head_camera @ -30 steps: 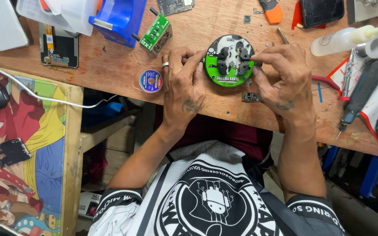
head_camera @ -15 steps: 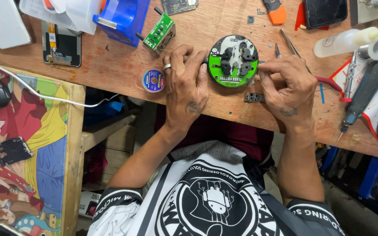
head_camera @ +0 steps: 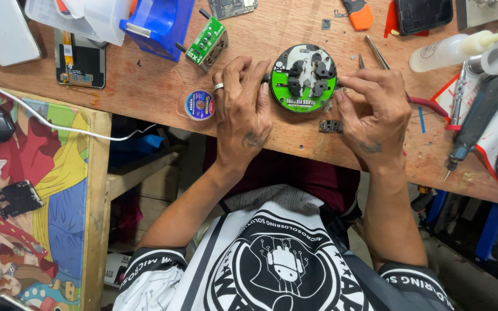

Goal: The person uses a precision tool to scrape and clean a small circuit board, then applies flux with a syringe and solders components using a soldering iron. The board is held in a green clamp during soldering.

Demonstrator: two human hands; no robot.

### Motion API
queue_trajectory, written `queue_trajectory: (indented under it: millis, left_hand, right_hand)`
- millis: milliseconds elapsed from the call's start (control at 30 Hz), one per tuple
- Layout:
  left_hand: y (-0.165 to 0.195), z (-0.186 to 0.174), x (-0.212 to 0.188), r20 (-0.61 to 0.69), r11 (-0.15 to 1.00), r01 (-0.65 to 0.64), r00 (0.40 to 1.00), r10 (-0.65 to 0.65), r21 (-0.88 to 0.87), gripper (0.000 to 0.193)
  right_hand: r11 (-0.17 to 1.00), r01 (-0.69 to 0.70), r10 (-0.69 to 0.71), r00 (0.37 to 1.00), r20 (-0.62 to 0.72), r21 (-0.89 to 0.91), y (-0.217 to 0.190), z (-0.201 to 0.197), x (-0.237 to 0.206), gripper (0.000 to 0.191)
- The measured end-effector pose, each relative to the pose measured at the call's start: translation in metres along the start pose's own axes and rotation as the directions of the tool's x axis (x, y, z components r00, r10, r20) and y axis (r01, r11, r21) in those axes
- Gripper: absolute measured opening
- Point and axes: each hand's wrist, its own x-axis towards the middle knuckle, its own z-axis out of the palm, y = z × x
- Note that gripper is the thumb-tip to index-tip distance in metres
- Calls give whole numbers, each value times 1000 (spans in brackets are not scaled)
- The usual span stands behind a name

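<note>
Since the earlier frames the right hand (head_camera: 376, 118) has lifted off the top of the round green and black clamping fixture (head_camera: 304, 79) and drawn back to its right edge, while the left hand (head_camera: 243, 109) has stayed pressed to the left edge. The fixture sits flat on the wooden workbench (head_camera: 145, 92), near the front edge, between the two hands. The left fingers curl against its rim, apparently at a small side knob; the right fingertips are pinched together at the opposite rim, though what they grip is too small to tell. This looks like the step of setting the fixture's four black clamps. The next move likely calls for fine, even turning from both sides, keeping the disc from sliding. A small dark chip module (head_camera: 330, 125) lies on the bench just under the right hand, a solder wick spool (head_camera: 199, 105) just left of the left hand, and tweezers (head_camera: 378, 53) beyond the fixture
</note>
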Motion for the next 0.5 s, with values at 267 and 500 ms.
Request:
queue_trajectory:
  millis: [267, 500]
  left_hand:
    - [3, -2, 2, 5, 1000, 5, 1000, -4, -29, 30]
    - [2, 2, 0, -22, 999, 22, 999, -22, -33, 27]
  right_hand:
    - [978, 136, -107, 978, 180, -156, -9, 16, 28, 15]
    - [972, 191, -151, 955, 254, -139, -20, 10, 20, 11]
